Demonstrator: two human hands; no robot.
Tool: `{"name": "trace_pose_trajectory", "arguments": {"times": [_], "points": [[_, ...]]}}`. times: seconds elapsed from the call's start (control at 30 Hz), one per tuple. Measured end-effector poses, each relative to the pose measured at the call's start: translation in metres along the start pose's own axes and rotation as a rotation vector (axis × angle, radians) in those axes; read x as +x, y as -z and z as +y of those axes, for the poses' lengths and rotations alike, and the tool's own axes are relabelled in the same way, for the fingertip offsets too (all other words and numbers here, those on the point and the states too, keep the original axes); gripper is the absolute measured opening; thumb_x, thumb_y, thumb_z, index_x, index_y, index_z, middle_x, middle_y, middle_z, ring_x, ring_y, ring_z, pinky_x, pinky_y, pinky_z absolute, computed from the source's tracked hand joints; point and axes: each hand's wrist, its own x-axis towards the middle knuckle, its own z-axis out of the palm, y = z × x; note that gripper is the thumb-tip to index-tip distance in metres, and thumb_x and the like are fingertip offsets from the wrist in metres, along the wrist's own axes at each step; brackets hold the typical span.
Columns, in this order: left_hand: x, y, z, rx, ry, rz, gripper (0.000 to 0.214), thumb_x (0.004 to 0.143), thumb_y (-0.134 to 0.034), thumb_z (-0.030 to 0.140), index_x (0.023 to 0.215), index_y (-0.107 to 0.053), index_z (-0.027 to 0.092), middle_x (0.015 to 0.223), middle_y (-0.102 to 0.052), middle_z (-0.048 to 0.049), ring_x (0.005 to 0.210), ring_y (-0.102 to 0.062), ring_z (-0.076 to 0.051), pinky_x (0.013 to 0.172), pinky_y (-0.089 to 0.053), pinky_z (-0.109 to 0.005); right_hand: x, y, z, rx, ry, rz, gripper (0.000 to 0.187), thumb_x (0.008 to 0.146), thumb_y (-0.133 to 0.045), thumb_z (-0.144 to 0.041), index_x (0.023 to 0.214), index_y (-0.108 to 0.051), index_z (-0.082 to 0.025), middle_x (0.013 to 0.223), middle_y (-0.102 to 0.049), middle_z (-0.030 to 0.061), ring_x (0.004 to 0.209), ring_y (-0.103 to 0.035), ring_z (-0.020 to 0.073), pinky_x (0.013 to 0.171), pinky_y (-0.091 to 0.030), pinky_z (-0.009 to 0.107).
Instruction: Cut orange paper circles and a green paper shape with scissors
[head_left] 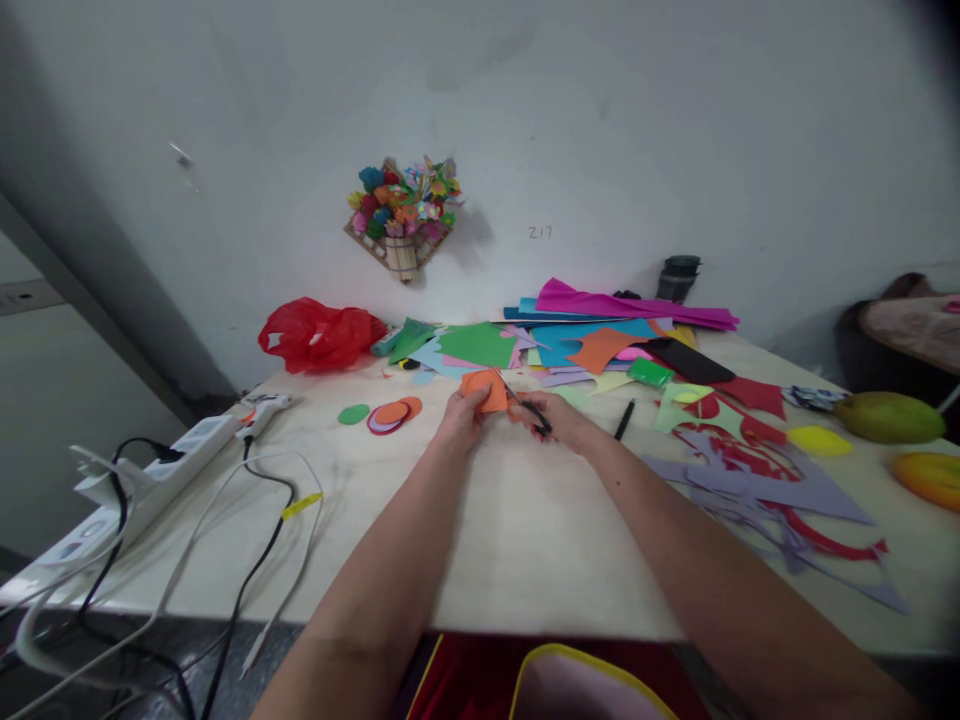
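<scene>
A piece of orange paper is pinched in my left hand, held above the middle of the table. My right hand is closed around black-handled scissors. The scissor blades reach to the right edge of the orange paper, where a strip hangs beside my right fingers. Left of my hands lie a green paper circle and a small overlapping pile of orange, red and lilac paper circles.
Paper scraps cover the table's right side near a black pen and a mango. Coloured sheets and a red plastic bag lie along the wall. A power strip with cables occupies the left edge.
</scene>
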Motion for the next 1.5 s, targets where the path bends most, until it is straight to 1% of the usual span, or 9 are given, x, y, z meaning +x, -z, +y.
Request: {"name": "trace_pose_trajectory", "arguments": {"times": [0.2, 0.33, 0.6, 0.77, 0.97, 1.2, 1.5], "points": [[-0.001, 0.000, 0.001, -0.028, -0.002, -0.034, 0.031, 0.067, -0.092, 0.018, 0.092, -0.073, 0.014, 0.090, -0.078, -0.0077, 0.086, -0.076, -0.023, 0.080, -0.061, -0.032, 0.002, 0.000, 0.001, 0.010, -0.023, 0.010, 0.018, 0.077, -0.069, -0.035, 0.073, -0.062, -0.019, 0.051, -0.050, -0.0041, 0.043, -0.043, 0.0100, 0.042, -0.027, 0.023], [-0.002, 0.000, 0.001, -0.052, -0.008, -0.039, 0.031, 0.066, -0.093, 0.017, 0.090, -0.074, 0.013, 0.089, -0.078, -0.0074, 0.081, -0.075, -0.021, 0.077, -0.061, -0.029, 0.000, -0.001, -0.002, 0.004, -0.047, 0.017, 0.019, 0.079, -0.069, -0.035, 0.073, -0.061, -0.019, 0.050, -0.049, -0.0047, 0.041, -0.043, 0.0096, 0.042, -0.026, 0.023], [0.002, 0.003, 0.000, -0.032, 0.000, -0.011, 0.033, 0.068, -0.093, 0.019, 0.093, -0.074, 0.012, 0.090, -0.078, -0.0077, 0.083, -0.075, -0.022, 0.079, -0.062, -0.031, -0.004, -0.003, -0.009, 0.002, -0.066, 0.016, 0.019, 0.079, -0.070, -0.034, 0.072, -0.060, -0.019, 0.049, -0.050, -0.0056, 0.040, -0.043, 0.0087, 0.041, -0.027, 0.022], [0.002, 0.005, 0.000, -0.010, -0.001, -0.043, 0.033, 0.069, -0.094, 0.019, 0.094, -0.074, 0.012, 0.091, -0.078, -0.0092, 0.086, -0.076, -0.023, 0.082, -0.061, -0.032, -0.002, -0.001, -0.004, 0.009, -0.067, 0.010, 0.022, 0.079, -0.071, -0.036, 0.073, -0.060, -0.019, 0.051, -0.054, -0.0042, 0.039, -0.045, 0.0085, 0.038, -0.024, 0.021], [0.001, 0.004, -0.002, -0.007, -0.019, -0.086, 0.027, 0.070, -0.093, 0.018, 0.088, -0.074, 0.015, 0.087, -0.079, -0.0087, 0.087, -0.076, -0.025, 0.087, -0.061, -0.035, 0.000, 0.002, 0.001, -0.012, -0.035, -0.004, 0.029, 0.079, -0.074, -0.043, 0.073, -0.059, -0.019, 0.053, -0.056, -0.0033, 0.040, -0.048, 0.0084, 0.036, -0.023, 0.021], [0.000, 0.003, -0.001, -0.006, -0.017, -0.105, 0.029, 0.068, -0.094, 0.020, 0.087, -0.074, 0.013, 0.085, -0.078, -0.0086, 0.084, -0.076, -0.024, 0.088, -0.060, -0.035, -0.001, 0.003, 0.000, -0.017, -0.033, -0.001, 0.027, 0.080, -0.071, -0.042, 0.074, -0.059, -0.019, 0.053, -0.056, -0.0036, 0.040, -0.047, 0.0085, 0.037, -0.022, 0.021], [0.002, 0.004, -0.002, 0.003, -0.007, -0.065, 0.030, 0.068, -0.093, 0.019, 0.091, -0.073, 0.014, 0.089, -0.078, -0.0080, 0.089, -0.076, -0.025, 0.088, -0.060, -0.035, 0.001, 0.002, 0.002, 0.010, -0.045, 0.012, 0.026, 0.076, -0.073, -0.040, 0.071, -0.059, -0.019, 0.050, -0.052, -0.0042, 0.040, -0.044, 0.0093, 0.041, -0.023, 0.023]]}}
